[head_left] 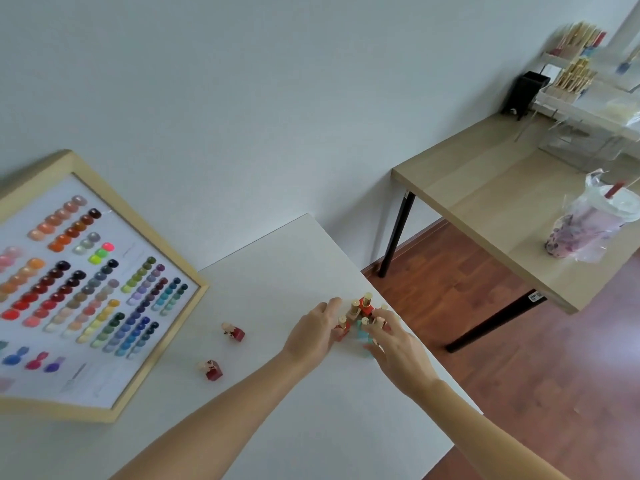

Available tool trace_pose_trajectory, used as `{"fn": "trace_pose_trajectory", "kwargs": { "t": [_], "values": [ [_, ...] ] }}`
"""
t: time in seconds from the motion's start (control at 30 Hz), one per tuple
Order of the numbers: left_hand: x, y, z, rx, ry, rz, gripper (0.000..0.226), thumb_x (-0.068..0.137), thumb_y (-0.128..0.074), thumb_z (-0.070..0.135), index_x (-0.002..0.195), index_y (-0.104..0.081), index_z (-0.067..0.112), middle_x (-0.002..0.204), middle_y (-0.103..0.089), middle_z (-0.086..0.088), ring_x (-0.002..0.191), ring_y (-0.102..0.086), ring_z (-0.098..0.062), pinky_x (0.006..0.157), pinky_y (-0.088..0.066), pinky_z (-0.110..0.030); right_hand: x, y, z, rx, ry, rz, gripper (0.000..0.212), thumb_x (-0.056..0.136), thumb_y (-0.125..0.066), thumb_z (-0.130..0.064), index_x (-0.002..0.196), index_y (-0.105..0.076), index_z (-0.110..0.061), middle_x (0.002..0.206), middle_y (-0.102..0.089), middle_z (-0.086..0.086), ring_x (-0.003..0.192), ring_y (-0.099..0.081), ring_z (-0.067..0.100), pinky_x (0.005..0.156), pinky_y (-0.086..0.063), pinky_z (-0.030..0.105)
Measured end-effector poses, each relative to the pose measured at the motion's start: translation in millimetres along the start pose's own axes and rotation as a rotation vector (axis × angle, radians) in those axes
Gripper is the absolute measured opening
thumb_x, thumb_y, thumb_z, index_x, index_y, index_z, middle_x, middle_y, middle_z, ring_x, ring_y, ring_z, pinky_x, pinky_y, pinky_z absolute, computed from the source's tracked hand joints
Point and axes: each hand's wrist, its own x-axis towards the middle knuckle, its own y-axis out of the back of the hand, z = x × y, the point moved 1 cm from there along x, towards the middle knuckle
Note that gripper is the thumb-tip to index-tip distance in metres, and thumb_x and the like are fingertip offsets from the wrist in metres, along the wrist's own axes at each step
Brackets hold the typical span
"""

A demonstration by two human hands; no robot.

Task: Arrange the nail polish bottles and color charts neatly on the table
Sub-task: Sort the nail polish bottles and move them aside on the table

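Observation:
A cluster of nail polish bottles [362,311] with gold caps, red and light blue, stands near the right edge of the white table [277,258]. My left hand [313,336] cups the cluster from the left and my right hand [394,344] from the right, fingers curled against the bottles. Two dark red bottles lie on their sides further left: one [233,332] nearer the cluster, one [212,369] closer to me. A wood-framed color chart [79,289] with rows of polish swatches leans at the table's left.
The table's right edge runs just beside the cluster, with wooden floor [485,323] below. A second, light wood table [502,202] stands to the right with a bagged drink cup [588,226], clear acrylic organizers [588,109] holding more bottles, and a black box [524,91].

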Motion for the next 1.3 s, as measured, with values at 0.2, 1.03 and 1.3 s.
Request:
{"fn": "trace_pose_trajectory", "kwargs": {
  "t": [0.2,1.03,1.3],
  "values": [
    [-64.8,32.4,-51.0,0.046,0.005,0.115,0.047,0.091,-0.059,0.031,0.133,-0.040,0.022,0.112,-0.062,0.003,0.081,-0.065,-0.015,0.069,-0.058,-0.031,11.8,8.6,-45.3,0.081,0.186,0.145,0.013,0.081,-0.072,-0.010,0.093,-0.069,-0.012,0.104,-0.064,0.006,0.066,-0.065,0.019,0.046,-0.049,0.028],
    [-146.2,52.6,-180.7,0.040,0.290,0.108,0.017,0.093,-0.056,0.014,0.107,-0.065,0.010,0.104,-0.062,-0.007,0.088,-0.064,-0.021,0.082,-0.053,-0.024,119.9,-112.5,-198.2,0.139,0.219,-0.341,0.020,0.096,-0.047,-0.011,0.116,-0.052,-0.014,0.105,-0.052,0.013,0.083,-0.057,0.033,0.071,-0.052,0.042],
    [-140.7,50.0,-155.0,-0.017,0.199,0.125,0.019,0.091,-0.059,0.015,0.108,-0.067,0.013,0.101,-0.065,0.000,0.089,-0.066,-0.012,0.075,-0.038,0.000,93.5,-96.4,-167.2,0.209,0.167,-0.274,0.012,0.092,-0.051,-0.005,0.101,-0.059,-0.007,0.099,-0.060,0.010,0.081,-0.058,0.029,0.071,-0.051,0.038]
  ]
}}
